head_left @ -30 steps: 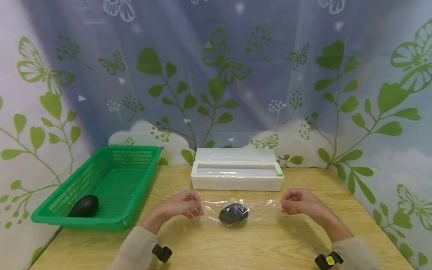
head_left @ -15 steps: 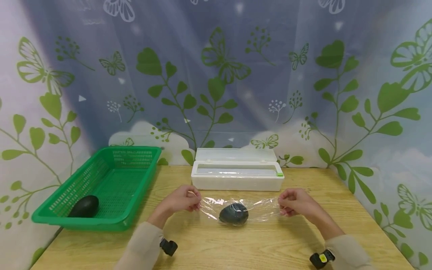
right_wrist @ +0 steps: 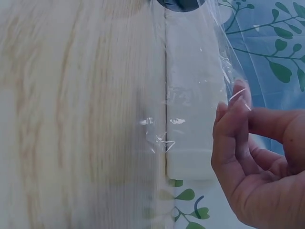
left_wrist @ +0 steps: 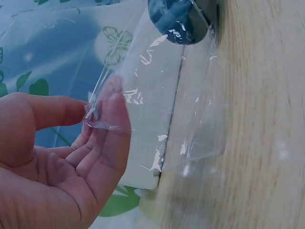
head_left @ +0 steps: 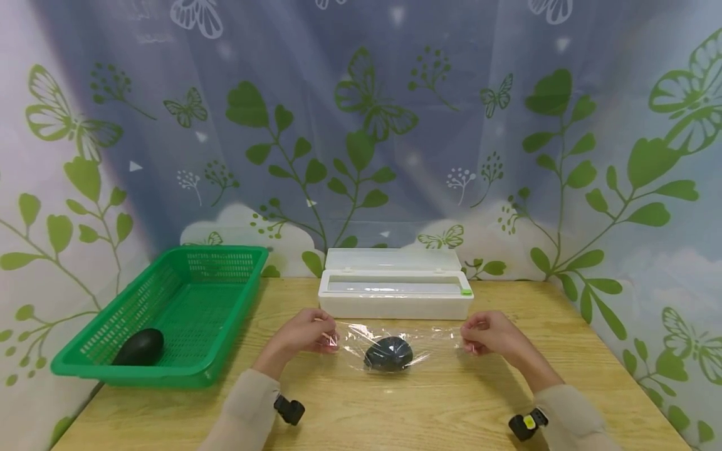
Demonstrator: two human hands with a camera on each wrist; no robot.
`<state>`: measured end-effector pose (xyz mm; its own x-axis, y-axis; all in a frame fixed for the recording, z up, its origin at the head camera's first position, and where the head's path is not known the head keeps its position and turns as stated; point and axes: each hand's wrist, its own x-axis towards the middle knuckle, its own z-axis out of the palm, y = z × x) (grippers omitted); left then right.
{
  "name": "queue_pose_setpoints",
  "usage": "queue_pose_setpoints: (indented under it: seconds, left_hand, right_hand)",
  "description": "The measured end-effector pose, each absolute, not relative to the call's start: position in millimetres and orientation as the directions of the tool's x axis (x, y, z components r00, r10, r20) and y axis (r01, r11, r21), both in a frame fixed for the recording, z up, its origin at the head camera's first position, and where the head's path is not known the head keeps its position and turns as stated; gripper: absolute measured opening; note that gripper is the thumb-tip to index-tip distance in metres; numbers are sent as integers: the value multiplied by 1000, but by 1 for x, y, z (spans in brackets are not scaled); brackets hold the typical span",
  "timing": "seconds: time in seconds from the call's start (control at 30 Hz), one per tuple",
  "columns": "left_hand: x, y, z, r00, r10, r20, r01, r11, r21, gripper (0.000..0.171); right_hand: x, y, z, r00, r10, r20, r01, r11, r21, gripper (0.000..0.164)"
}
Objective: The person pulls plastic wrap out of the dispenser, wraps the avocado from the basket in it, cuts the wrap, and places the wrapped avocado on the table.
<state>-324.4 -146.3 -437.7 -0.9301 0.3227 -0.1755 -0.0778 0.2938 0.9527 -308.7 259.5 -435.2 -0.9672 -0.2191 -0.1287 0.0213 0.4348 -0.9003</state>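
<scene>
A dark avocado (head_left: 389,354) lies mid-table with clear plastic wrap (head_left: 352,338) around it, the film spreading out to both sides. My left hand (head_left: 307,331) pinches the film's left end between thumb and fingers; the left wrist view shows the wrap (left_wrist: 190,119) running from those fingertips to the avocado (left_wrist: 183,21). At the opposite end my right hand (head_left: 489,333) pinches the film too. In the right wrist view, the thumb and index fingertip meet at the upper edge of the wrap (right_wrist: 176,121).
Behind the hands stands a white wrap dispenser box (head_left: 395,307), lid raised, with a green piece at its right end. A green plastic basket (head_left: 211,369) on the left holds another dark avocado (head_left: 141,347). A patterned curtain (head_left: 361,156) hangs behind the wooden table (head_left: 406,413).
Both hands have come slightly inward, the left also a little up and away. The film's near edge has lifted and moved back over the avocado, which has stayed nearly in place.
</scene>
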Motion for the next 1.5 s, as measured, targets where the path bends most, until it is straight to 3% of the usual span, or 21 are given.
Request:
queue_pose_setpoints:
  seconds: [0.5, 0.77, 1.07, 1.5]
  left_hand:
    - [-325, -146, -444, -949, 276, -151, -47, 350, 936, 23]
    - [-325, -144, -449, -966, 221, -137, -13, 486, 874, 14]
    - [-326, -144, -456, -954, 253, -164, -11, 516, 856, 15]
    - [-323, -141, -459, -946, 269, -184, -4, 556, 831, 18]
  right_hand:
    - [-310, 258, -442, -974, -176, -141, 43, 469, -882, 11]
    - [-310, 254, -446, -981, -111, -158, 75, 538, -839, 8]
    - [-309, 254, -450, -981, -150, -126, 10, 604, -797, 8]
    - [-307, 252, -451, -959, -165, -230, 76, 632, -771, 8]
